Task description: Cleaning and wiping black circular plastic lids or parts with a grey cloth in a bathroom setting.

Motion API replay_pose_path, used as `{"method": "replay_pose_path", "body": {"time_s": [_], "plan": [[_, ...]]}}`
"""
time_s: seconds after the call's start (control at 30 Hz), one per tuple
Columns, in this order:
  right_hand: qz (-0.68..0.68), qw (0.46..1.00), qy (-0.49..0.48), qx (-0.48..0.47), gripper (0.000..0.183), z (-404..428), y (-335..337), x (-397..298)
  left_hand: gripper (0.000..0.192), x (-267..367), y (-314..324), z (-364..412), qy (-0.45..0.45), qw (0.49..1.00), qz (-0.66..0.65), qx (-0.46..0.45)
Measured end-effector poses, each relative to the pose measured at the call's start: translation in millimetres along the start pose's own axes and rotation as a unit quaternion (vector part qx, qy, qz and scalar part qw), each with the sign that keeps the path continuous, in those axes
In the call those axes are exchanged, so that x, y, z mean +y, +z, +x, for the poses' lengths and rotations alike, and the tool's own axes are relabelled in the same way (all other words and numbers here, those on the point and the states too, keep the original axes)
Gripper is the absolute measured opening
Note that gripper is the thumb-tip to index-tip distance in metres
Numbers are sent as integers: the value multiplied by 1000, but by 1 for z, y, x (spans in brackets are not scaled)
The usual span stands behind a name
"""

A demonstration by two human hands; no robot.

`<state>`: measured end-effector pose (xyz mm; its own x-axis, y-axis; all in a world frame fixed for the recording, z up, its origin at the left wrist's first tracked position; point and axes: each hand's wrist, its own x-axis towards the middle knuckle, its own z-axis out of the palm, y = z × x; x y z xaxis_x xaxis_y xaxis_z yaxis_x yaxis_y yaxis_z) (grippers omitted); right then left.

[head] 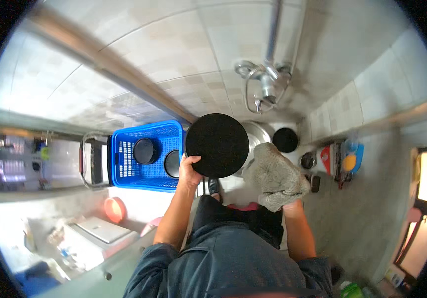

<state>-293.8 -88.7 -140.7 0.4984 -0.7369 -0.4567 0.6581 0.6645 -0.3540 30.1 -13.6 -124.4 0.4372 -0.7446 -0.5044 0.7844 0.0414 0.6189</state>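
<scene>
My left hand (190, 171) grips the lower left rim of a round, flat black plate or pan (217, 145), held up in front of me. A crumpled grey cloth (277, 175) covers my right hand (291, 205), so its fingers are hidden. Behind the black round thing and the cloth, part of a round metal basin (256, 136) shows. To the left stands a blue plastic basket (148, 185) holding a round black container (144, 151) and another black round container (171, 164), partly hidden by the plate.
A metal tap with pipes (267, 87) is fixed on the tiled wall ahead. A smaller black round thing (285, 140) lies right of the basin, near a small metal bowl (308, 160). An orange basin (115, 209) and a white box-like appliance (99, 231) are at the lower left.
</scene>
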Motion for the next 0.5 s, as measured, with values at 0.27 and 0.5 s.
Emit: {"method": "replay_pose_path", "body": {"time_s": [0.27,0.5], "plan": [[-423,873,-194,-144,49,-4,33,-8,57,45,15,-57,26,999,-12,-45],[-853,292,-399,-166,59,-32,185,21,64,55,60,-83,13,985,-54,-161]]}}
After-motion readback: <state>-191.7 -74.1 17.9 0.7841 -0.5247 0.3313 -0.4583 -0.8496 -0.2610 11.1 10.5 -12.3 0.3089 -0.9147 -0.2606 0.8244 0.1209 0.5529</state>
